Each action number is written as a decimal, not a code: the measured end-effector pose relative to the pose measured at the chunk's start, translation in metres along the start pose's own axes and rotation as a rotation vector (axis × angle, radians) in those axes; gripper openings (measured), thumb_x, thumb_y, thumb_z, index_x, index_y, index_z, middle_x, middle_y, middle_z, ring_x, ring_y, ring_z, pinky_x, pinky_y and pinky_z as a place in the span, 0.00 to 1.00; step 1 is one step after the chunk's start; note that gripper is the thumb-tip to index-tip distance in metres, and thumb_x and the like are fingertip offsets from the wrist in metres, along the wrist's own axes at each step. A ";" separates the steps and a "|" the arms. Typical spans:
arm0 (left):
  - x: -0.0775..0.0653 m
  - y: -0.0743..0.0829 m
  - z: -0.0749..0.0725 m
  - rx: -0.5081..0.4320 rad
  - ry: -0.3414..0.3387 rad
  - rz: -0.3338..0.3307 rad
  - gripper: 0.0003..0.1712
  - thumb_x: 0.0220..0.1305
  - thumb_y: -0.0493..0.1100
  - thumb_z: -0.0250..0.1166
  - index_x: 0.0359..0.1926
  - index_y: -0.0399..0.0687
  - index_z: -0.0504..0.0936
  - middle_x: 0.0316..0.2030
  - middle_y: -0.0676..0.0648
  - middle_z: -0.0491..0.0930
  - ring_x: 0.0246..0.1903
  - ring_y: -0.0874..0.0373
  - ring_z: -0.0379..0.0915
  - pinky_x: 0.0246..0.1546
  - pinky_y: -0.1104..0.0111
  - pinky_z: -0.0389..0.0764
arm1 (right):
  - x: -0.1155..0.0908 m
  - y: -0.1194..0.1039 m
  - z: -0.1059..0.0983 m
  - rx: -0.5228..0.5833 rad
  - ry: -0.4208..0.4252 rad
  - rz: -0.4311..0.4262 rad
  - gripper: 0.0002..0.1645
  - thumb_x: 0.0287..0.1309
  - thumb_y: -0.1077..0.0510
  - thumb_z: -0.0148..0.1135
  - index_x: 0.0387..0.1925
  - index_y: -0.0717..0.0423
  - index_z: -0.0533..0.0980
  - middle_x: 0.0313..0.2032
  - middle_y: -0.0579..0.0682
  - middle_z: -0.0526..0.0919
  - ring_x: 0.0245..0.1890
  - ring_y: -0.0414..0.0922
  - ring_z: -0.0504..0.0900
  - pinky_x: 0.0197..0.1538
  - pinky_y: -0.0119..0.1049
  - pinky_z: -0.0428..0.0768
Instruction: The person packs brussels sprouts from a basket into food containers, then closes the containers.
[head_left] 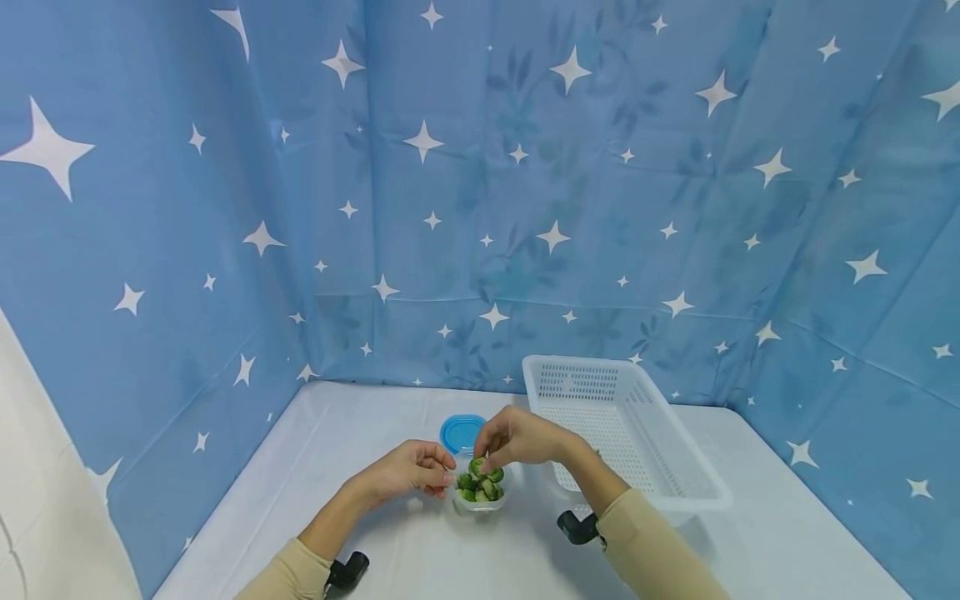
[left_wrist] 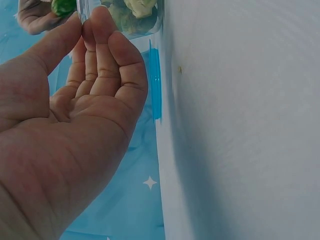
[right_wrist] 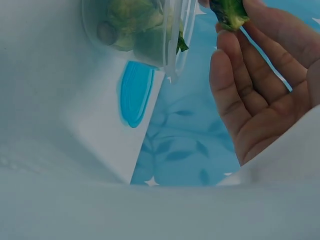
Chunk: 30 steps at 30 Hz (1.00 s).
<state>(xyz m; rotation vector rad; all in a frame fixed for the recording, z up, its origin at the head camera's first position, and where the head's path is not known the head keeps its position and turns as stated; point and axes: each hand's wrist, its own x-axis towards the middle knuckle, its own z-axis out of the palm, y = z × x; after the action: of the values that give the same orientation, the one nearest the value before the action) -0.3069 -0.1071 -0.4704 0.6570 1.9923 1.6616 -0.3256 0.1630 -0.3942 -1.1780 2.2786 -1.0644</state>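
Note:
A small clear plastic container (head_left: 481,506) stands on the white table, filled with green Brussels sprouts (head_left: 478,490). My left hand (head_left: 407,472) is at the container's left side. In the left wrist view its thumb and fingertips pinch the container's rim (left_wrist: 83,15). Above the container, my right hand (head_left: 525,437) holds a single Brussels sprout (right_wrist: 229,12) between thumb and fingers. That sprout is apart from the container's rim in the right wrist view. Just behind the container lies a blue lid (head_left: 461,432), flat on the table.
To the right, a large white perforated basket (head_left: 686,454) sits on the table, partly behind my right forearm. A blue curtain (head_left: 465,208) with white stars hangs along the table's back and sides. A tiny speck (left_wrist: 180,69) lies on the tabletop.

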 end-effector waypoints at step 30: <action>-0.001 0.002 0.001 0.012 0.007 0.001 0.19 0.72 0.39 0.67 0.55 0.27 0.77 0.38 0.38 0.85 0.35 0.55 0.85 0.42 0.60 0.86 | 0.007 -0.005 0.017 -0.149 -0.141 0.133 0.08 0.56 0.68 0.76 0.37 0.55 0.90 0.33 0.43 0.91 0.29 0.33 0.85 0.33 0.27 0.82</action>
<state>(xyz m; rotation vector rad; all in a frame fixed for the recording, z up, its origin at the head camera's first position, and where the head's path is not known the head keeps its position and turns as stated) -0.3051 -0.1071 -0.4685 0.6575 2.0088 1.6557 -0.3169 0.1474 -0.4011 -1.1021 2.3203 -0.7501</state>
